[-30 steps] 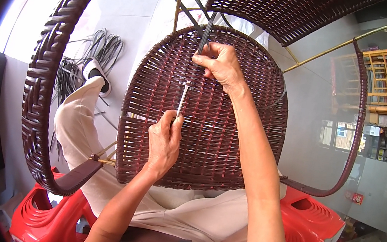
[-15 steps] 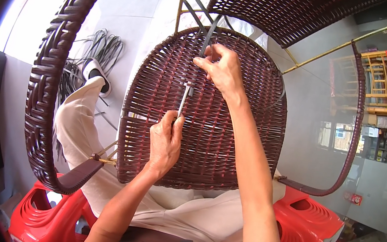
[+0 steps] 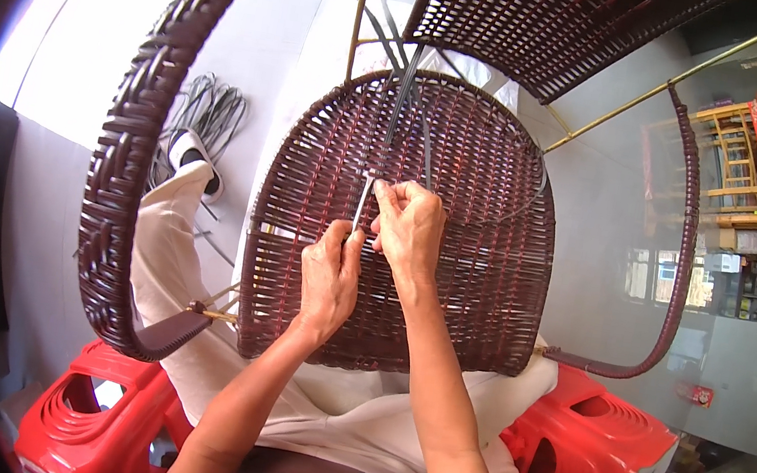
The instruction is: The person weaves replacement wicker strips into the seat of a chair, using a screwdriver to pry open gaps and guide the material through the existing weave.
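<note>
A dark brown and red woven chair seat (image 3: 480,282) lies across my lap. My left hand (image 3: 330,278) is closed round a slim metal tool (image 3: 363,202), whose flat end rests at the weave near the middle of the seat. Right beside that end, my right hand (image 3: 408,226) pinches with thumb and forefinger. A dark flat strip (image 3: 428,150) runs down from the seat's far edge to the right hand's fingers. More grey-black strips (image 3: 407,83) cross the far rim and trail beyond it. The strip's end is hidden by the fingers.
A thick braided armrest (image 3: 132,138) curves up at the left, a thinner one (image 3: 684,245) at the right. The woven backrest (image 3: 541,25) stands beyond the seat on gold rods. Red plastic stools (image 3: 98,410) flank my legs. Loose strips (image 3: 215,112) lie on the floor.
My right hand has come down from near the seat's far edge to the tool's tip, drawing a strip toward me. My left hand keeps its hold. The view has shifted slightly.
</note>
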### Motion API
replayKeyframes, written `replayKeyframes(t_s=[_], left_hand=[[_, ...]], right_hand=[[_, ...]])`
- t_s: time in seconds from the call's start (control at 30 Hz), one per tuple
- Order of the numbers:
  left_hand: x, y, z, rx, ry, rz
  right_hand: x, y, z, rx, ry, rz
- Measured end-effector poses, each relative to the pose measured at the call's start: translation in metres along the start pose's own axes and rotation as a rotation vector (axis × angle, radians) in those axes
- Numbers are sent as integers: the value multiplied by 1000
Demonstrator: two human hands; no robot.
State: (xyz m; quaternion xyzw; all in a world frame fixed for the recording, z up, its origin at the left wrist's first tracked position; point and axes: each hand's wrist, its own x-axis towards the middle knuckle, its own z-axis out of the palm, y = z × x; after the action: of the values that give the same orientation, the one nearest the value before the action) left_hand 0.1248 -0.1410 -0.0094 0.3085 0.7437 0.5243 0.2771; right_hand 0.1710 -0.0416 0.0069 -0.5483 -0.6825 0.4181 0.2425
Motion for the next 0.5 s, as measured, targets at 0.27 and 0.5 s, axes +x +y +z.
replayKeyframes(t_s=[0.27, 0.5], left_hand=[[0, -8, 4, 4, 18, 35], [0, 1, -1, -17, -22, 8]], right_hand=[[-3, 12, 15, 156, 49, 118], [-1, 17, 18, 403, 79, 168]])
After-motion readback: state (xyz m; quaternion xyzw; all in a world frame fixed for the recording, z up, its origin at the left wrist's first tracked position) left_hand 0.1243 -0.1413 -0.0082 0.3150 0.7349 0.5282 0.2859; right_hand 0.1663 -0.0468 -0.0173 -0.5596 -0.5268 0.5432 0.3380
